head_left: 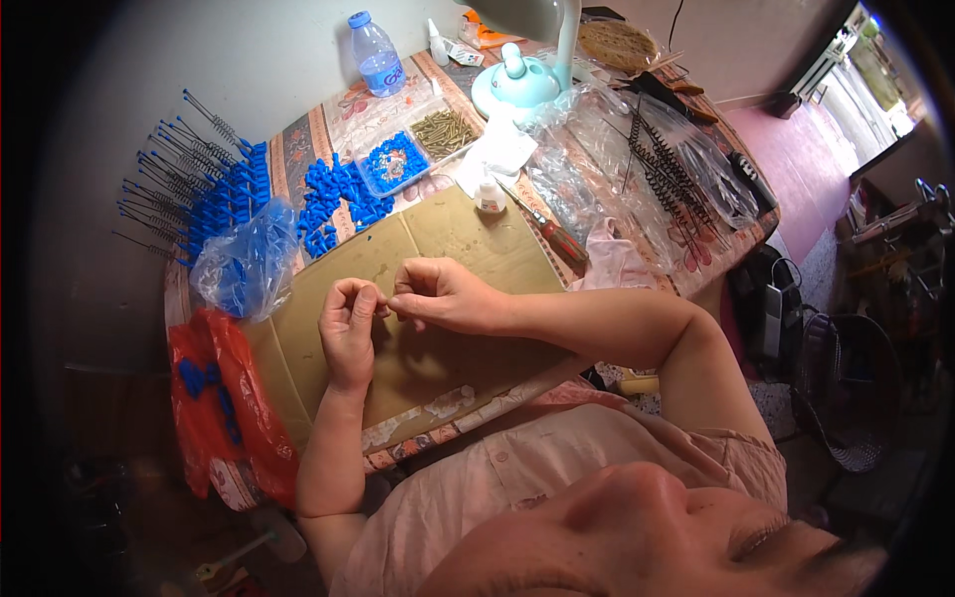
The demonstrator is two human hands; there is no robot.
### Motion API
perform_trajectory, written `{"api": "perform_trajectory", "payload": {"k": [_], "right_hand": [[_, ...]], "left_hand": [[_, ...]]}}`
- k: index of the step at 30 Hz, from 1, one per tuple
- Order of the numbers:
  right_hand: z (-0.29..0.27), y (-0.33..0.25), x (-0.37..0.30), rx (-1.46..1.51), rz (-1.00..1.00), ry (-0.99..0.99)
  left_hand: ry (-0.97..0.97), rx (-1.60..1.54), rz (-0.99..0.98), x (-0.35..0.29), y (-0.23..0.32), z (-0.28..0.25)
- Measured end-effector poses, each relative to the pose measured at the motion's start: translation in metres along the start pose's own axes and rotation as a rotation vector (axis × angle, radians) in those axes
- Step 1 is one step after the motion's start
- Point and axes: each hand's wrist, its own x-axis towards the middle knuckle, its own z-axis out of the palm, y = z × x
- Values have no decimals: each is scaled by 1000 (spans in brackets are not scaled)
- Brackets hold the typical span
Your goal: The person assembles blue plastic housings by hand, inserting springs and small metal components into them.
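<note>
Bringing fingertips together over the brown board (428, 373), left hand (348, 328) and right hand (443, 296) are curled in pinches, probably for fine control; cannot tell what, if anything, sits between. Blue pieces (320, 194) lie beyond, presumably within easy reach; lamp (512, 92) behind.

The left hand (348, 333) and right hand (445, 296) pinched close together above cardboard (453, 231) on the desk (343, 109); beyond lay blue pieces (320, 189), brass pins (443, 132) and a screwdriver (565, 245).
</note>
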Motion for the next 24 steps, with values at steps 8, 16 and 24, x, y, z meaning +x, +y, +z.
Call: {"api": "perform_trajectory", "payload": {"k": [8,16,24], "right_hand": [[0,-6,-2,-53,27,-8],[1,-6,1,9,103,74],[-1,-9,4,117,72,11]], "left_hand": [[-20,-15,-28,0,5,4],[-18,-8,-85,-3,3,-3],[-97,-202,-202,0,2,-4]]}}
